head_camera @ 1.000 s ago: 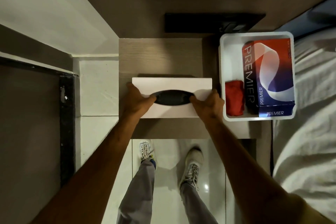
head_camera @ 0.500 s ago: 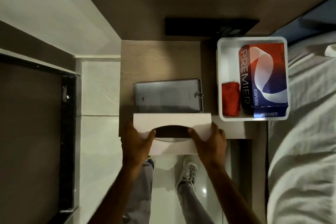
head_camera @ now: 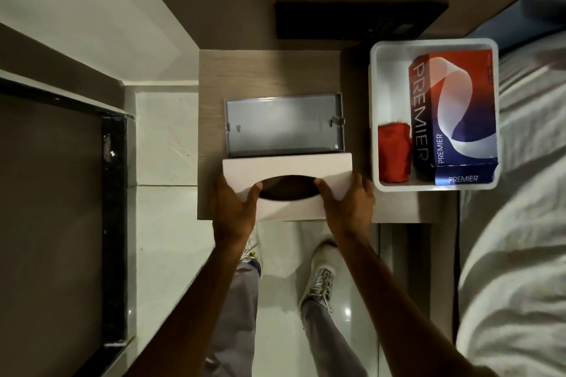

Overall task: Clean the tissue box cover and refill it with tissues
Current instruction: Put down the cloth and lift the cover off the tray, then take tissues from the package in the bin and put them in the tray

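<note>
Now both hands grip the white rectangular tissue box cover (head_camera: 286, 167) at the near edge of the wooden bedside table (head_camera: 269, 73); the left hand (head_camera: 234, 211) clasps its left end and the right hand (head_camera: 347, 208) its right end, thumbs hooked into the dark oval slot. Just beyond it lies the open grey metal base tray (head_camera: 283, 125); to the right, a white plastic bin (head_camera: 375, 95) holds a red, white and blue PREMIER tissue box (head_camera: 453, 113) and a red rolled cloth (head_camera: 395, 153).

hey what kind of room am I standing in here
Probably a bedroom, perhaps a hotel room: white bedding lies at the right, beside a small wooden bedside table, and both hands hold a tissue box cover over it.
</note>
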### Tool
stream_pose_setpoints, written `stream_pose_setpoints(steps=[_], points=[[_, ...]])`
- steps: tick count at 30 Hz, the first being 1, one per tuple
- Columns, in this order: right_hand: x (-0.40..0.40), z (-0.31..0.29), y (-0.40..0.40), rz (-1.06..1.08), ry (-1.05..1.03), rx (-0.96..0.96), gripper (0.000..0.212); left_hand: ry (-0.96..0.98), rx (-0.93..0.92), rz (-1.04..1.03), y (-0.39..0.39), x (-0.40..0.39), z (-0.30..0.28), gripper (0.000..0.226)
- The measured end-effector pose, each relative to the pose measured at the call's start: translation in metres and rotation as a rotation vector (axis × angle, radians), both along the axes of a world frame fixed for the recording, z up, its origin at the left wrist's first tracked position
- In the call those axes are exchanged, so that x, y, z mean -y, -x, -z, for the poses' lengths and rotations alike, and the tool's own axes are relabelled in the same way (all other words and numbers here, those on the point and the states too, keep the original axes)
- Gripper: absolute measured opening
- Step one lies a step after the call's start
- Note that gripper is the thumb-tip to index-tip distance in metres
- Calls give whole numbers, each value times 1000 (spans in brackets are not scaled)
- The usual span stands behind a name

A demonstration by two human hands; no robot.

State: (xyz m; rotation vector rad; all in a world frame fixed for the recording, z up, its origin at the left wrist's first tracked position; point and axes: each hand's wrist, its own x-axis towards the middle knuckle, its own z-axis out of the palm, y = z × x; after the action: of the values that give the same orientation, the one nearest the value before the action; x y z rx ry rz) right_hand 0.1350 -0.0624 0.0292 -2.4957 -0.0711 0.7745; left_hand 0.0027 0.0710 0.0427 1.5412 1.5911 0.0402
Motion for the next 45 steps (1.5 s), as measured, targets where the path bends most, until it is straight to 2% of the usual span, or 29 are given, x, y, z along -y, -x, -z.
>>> stream_pose_setpoints(steps=[7,10,12,15,19,21,24,26,29,32,34,36,38,40,41,43,45], points=[[-2,-15,-6,-80,65,-58,87,-47,-48,82,-5,-10,-1,73],[19,-41,-12,-227,13,152,67,-120,-129,160,-1,-13,-10,76],[39,-54,-33,-289,-4,274,54,-217,-151,203,0,-10,-19,67],[63,-62,-84,-251,22,350,44,-341,-95,214,-8,3,-31,55],[81,-59,-145,-127,59,465,42,-375,10,339,-44,35,-36,46],[91,-54,-166,-85,78,420,59,-396,52,451,-67,54,-39,41],[106,-46,-178,-94,162,204,107,-401,124,614,-104,83,-46,34],[113,-40,-172,-190,264,155,115,-381,168,706,-130,103,-50,33],[116,-35,-167,-260,367,211,97,-342,192,803,-163,127,-53,31],[117,-38,-170,-289,326,243,78,-317,204,836,-190,142,-52,33],[121,-46,-171,-351,295,304,57,-314,199,837,-203,150,-52,39],[128,-58,-174,-430,268,371,44,-339,163,888,-214,158,-50,55],[134,-72,-182,-488,193,417,41,-319,89,954,-225,165,-50,83],[133,-87,-191,-526,101,488,34,-267,42,917,-236,169,-52,105],[132,-94,-194,-559,66,529,32,-269,40,864,-242,171,-55,109],[128,-109,-199,-616,-5,606,28,-321,62,735,-251,175,-65,105],[123,-122,-205,-644,-41,660,27,-378,123,628,-258,174,-74,89]])
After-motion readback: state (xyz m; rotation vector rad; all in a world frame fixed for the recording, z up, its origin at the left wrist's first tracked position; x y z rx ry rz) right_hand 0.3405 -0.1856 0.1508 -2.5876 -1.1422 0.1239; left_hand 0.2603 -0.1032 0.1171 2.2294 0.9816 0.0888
